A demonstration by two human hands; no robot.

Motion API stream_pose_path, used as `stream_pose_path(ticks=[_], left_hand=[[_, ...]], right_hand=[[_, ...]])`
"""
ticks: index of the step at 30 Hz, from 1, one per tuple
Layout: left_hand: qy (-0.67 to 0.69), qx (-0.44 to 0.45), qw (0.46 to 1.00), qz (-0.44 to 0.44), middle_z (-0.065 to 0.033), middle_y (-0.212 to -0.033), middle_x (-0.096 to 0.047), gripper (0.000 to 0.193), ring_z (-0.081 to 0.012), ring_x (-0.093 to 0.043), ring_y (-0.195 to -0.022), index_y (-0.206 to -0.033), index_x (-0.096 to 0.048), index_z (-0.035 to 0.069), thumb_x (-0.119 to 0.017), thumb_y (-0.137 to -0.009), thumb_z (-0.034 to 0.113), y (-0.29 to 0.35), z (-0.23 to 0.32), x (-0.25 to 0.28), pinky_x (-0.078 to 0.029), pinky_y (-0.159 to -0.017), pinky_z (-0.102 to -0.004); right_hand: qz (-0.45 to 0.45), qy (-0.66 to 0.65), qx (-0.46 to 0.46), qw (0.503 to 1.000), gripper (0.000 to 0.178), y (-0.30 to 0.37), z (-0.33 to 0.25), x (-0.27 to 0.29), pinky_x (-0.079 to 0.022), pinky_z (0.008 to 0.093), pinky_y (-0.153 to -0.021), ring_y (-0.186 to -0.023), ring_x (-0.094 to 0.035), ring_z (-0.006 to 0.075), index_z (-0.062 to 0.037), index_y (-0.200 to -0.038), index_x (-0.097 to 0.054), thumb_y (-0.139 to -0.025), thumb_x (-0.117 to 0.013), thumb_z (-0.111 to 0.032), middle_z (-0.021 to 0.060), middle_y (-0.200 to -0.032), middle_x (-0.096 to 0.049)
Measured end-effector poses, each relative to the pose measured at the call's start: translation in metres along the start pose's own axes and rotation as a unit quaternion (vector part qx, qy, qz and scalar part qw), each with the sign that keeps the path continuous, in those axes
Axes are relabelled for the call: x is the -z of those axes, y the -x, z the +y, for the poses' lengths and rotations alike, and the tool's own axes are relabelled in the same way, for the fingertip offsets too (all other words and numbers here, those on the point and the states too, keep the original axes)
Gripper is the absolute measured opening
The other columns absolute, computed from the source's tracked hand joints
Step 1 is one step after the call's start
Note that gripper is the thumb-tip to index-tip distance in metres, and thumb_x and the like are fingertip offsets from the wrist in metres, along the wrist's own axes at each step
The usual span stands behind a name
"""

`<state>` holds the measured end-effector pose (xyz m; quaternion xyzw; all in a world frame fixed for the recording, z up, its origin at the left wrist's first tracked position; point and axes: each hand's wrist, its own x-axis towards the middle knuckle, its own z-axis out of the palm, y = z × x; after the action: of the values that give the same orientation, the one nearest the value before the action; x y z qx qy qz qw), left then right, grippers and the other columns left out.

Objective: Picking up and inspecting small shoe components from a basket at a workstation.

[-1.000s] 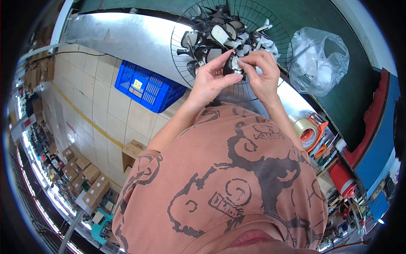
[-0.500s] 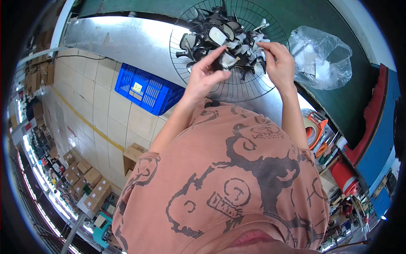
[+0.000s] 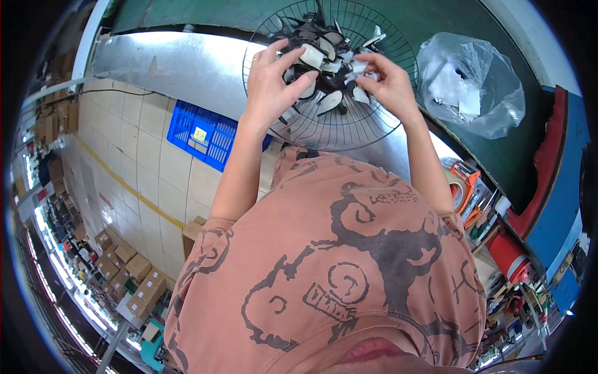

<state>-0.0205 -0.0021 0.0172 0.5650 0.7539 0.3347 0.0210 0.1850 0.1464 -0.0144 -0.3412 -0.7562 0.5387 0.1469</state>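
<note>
A round wire basket [image 3: 349,138] holds a heap of small curved black pieces [image 3: 309,30], several with white faces. My left hand [image 3: 269,87] is over the heap's left side, thumb and fingers spread, its index fingertip beside a white-faced piece [image 3: 313,57]. On the right of the heap, my right hand [image 3: 392,90] has thumb and forefinger closed around small white pieces [image 3: 356,70]; their exact kind is unclear. A loose white-faced oval piece [image 3: 330,102] lies nearer me in the basket.
A clear plastic bag [image 3: 498,93] with white pieces sits right of the basket on the green surface [image 3: 526,153]. A metal ledge [image 3: 168,56] runs left. Below stands a blue crate [image 3: 200,136] on the tiled floor. Tape and orange-handled tools [image 3: 464,187] are at the right.
My left hand has moved left and up, its fingers spreading wider. My right hand has shifted left and down over the white pieces. The white-faced oval now lies uncovered nearer me.
</note>
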Motion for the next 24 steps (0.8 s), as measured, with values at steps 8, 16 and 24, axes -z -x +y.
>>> stream_pose_path(ticks=[8,16,24], left_hand=[[0.523,0.322,0.757,-0.223,-0.0057,-0.091,-0.067,0.047,-0.0086,-0.062,-0.065,-0.135,-0.055,0.005,-0.060,-0.096,0.031,0.014,0.044,0.003,-0.045,-0.055,-0.0194],[0.608,0.372,0.688,-0.137,-0.0054,-0.085,-0.068,0.043,-0.0109,-0.066,-0.065,-0.134,-0.055,0.002,-0.062,-0.092,0.011,0.024,0.033,-0.006,-0.054,-0.055,-0.0196],[0.582,0.358,0.720,-0.127,-0.0059,-0.091,-0.071,0.035,-0.0132,-0.069,-0.076,-0.124,-0.063,0.000,-0.066,-0.091,0.014,0.028,0.032,-0.018,-0.055,-0.062,-0.0199]], right_hand=[[-0.026,-0.221,0.069,0.972,0.027,0.021,-0.050,-0.002,-0.049,0.0204,-0.068,-0.076,-0.060,0.0066,0.0000,-0.108,-0.068,-0.082,-0.073,-0.002,0.0032,-0.093,-0.066],[0.109,-0.305,0.033,0.946,0.015,0.032,-0.053,-0.004,-0.049,0.0226,-0.069,-0.079,-0.062,0.0097,0.0016,-0.099,-0.070,-0.084,-0.070,0.001,0.0031,-0.091,-0.067],[0.077,0.095,0.253,0.960,0.019,0.048,-0.053,-0.026,-0.051,0.0277,-0.066,-0.076,-0.064,0.0164,-0.0027,-0.096,-0.072,-0.077,-0.072,-0.001,0.0084,-0.088,-0.067]])
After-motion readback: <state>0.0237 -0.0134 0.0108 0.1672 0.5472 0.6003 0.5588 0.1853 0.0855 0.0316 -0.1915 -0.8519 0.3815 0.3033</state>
